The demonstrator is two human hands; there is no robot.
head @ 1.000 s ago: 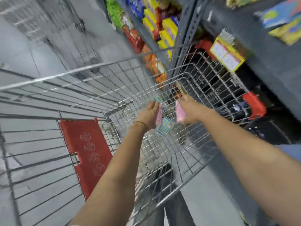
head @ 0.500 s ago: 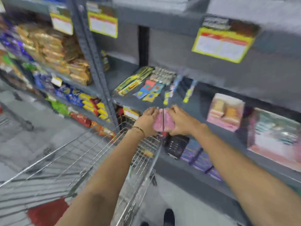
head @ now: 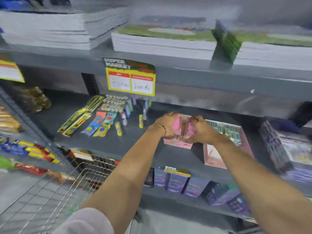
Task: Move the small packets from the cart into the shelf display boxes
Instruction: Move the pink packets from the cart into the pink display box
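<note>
Fingers of left hand (head: 166, 124) and right hand (head: 201, 130) seemingly clamp pink packets (head: 177, 124) over pink display box (head: 179, 144).

One head-worn view looks forward and down, close onto the grey shelf (head: 104, 146).

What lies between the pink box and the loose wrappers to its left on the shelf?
Head view: bare grey shelf between the pink box and wrappers, apart from small upright tubes.

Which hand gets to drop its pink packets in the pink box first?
Probably the left hand: its pink packet is directly above the pink box, while the right hand sits slightly off to the side.
</note>
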